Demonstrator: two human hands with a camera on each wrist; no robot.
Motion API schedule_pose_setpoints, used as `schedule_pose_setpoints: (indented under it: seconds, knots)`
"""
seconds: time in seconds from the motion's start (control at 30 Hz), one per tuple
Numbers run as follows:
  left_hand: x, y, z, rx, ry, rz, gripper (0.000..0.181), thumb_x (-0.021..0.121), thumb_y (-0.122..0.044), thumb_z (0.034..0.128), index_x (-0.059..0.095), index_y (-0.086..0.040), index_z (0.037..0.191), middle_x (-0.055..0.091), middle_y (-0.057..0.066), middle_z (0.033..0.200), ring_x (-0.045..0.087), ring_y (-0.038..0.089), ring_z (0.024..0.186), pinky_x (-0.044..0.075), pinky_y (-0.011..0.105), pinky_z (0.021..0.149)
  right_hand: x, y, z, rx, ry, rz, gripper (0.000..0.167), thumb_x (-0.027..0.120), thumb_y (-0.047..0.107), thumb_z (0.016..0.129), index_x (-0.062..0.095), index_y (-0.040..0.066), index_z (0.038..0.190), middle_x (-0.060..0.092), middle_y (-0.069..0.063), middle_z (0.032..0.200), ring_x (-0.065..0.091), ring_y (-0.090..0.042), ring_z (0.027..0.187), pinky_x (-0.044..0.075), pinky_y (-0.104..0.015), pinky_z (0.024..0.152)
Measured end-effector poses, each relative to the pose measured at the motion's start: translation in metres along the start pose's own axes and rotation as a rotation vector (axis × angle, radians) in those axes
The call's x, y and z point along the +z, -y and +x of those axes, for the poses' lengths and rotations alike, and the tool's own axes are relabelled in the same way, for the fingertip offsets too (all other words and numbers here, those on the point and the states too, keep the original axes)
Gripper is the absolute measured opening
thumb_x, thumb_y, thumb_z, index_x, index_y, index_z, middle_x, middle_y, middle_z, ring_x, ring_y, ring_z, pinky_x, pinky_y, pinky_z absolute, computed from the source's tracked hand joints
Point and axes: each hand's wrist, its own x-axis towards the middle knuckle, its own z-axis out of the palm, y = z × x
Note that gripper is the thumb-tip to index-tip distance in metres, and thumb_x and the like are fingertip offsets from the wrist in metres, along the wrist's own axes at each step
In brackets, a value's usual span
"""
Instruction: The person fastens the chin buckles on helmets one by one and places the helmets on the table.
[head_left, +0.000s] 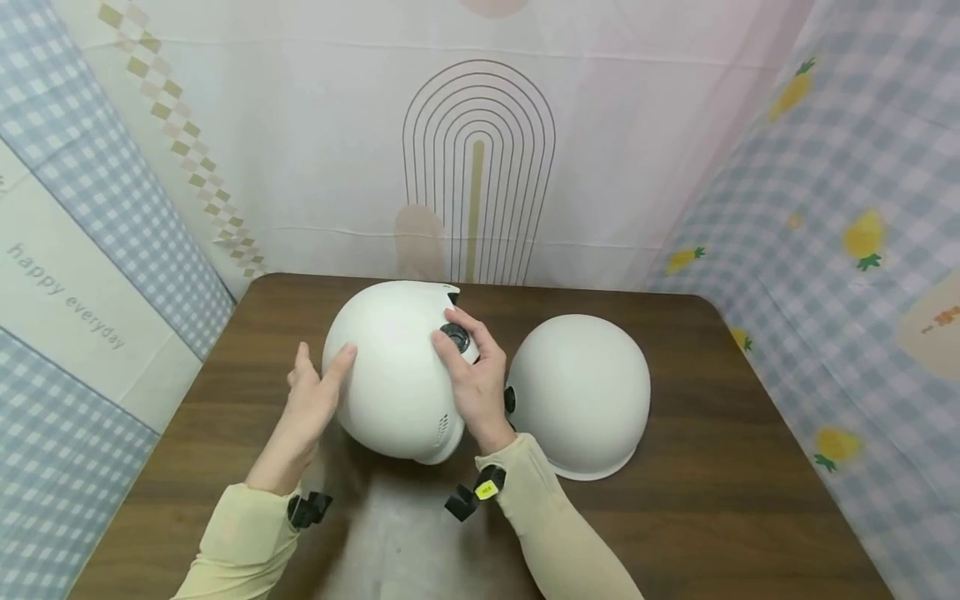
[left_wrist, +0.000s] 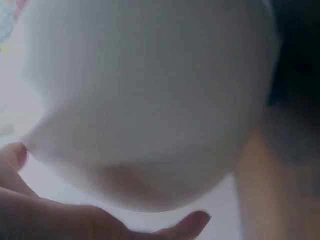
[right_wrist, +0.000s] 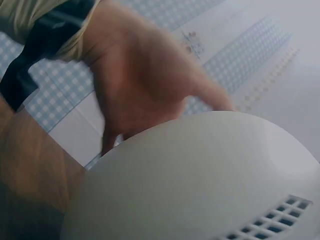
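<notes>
A white helmet (head_left: 393,367) is between my two hands over the left half of the table, its opening turned to the right. It has a round black side disc and small vent slots. My right hand (head_left: 478,385) holds its right side, with thumb and fingers about the disc. Against the left side rests the thumb of my left hand (head_left: 311,396), the other fingers spread and fairly straight. In the right wrist view, the left hand (right_wrist: 145,75) reaches the shell's far side. Whether the helmet touches the table cannot be told.
A second white helmet (head_left: 581,392) sits dome up on the wooden table (head_left: 712,467), just right of my right forearm. Patterned cloth (head_left: 615,150) hangs behind the table and along both sides.
</notes>
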Motion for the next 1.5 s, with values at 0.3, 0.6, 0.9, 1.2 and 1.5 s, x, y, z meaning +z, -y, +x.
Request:
schedule_pose_setpoints:
  seconds: [0.3, 0.6, 0.9, 1.2, 1.5]
  knots:
    - [-0.002, 0.012, 0.011, 0.024, 0.13, -0.225, 0.097, 0.04, -0.065, 0.0935, -0.026, -0.024, 0.151, -0.021, 0.008, 0.159, -0.008, 0.03, 0.146, 0.0, 0.057, 0.114, 0.002, -0.026, 0.005, -0.032, -0.032, -0.026, 0.033, 0.068, 0.011, 0.092, 0.064, 0.005, 0.124, 0.052, -0.011, 0.14, 0.045, -0.022, 0.132, 0.041, -0.044, 0.102]
    - [-0.01, 0.019, 0.014, 0.023, 0.189, -0.236, 0.093, 0.037, -0.065, 0.0945, -0.034, -0.033, 0.144, -0.029, 0.004, 0.156, -0.017, 0.03, 0.144, -0.005, 0.064, 0.109, 0.005, -0.025, 0.0, -0.116, -0.04, -0.194, 0.033, 0.064, 0.033, 0.094, 0.064, 0.016, 0.123, 0.041, -0.007, 0.144, 0.037, -0.019, 0.134, 0.028, -0.05, 0.107]
    - [-0.011, 0.021, 0.019, -0.002, 0.196, -0.256, 0.091, 0.036, -0.066, 0.0941, -0.031, -0.035, 0.146, -0.029, 0.004, 0.156, -0.015, 0.032, 0.144, -0.004, 0.067, 0.108, 0.003, -0.027, 0.0, -0.134, -0.023, -0.193, 0.034, 0.064, 0.026, 0.095, 0.063, 0.011, 0.126, 0.048, -0.009, 0.14, 0.043, -0.02, 0.13, 0.031, -0.046, 0.107]
    - [-0.015, 0.036, 0.027, -0.051, 0.211, -0.321, 0.094, 0.041, -0.063, 0.0948, -0.025, -0.026, 0.151, -0.013, 0.012, 0.159, 0.003, 0.037, 0.143, 0.002, 0.062, 0.111, -0.008, -0.038, 0.001, -0.02, -0.019, -0.225, 0.031, 0.064, 0.02, 0.095, 0.062, 0.006, 0.122, 0.054, -0.01, 0.135, 0.045, -0.025, 0.13, 0.03, -0.049, 0.109]
    - [-0.01, 0.034, 0.031, -0.043, 0.174, -0.36, 0.095, 0.046, -0.059, 0.0951, -0.02, -0.023, 0.153, -0.006, 0.014, 0.158, 0.013, 0.037, 0.14, 0.009, 0.058, 0.112, -0.011, -0.042, 0.003, 0.033, 0.001, -0.288, 0.032, 0.056, 0.027, 0.099, 0.059, 0.008, 0.125, 0.055, -0.002, 0.132, 0.043, -0.015, 0.131, 0.031, -0.041, 0.11]
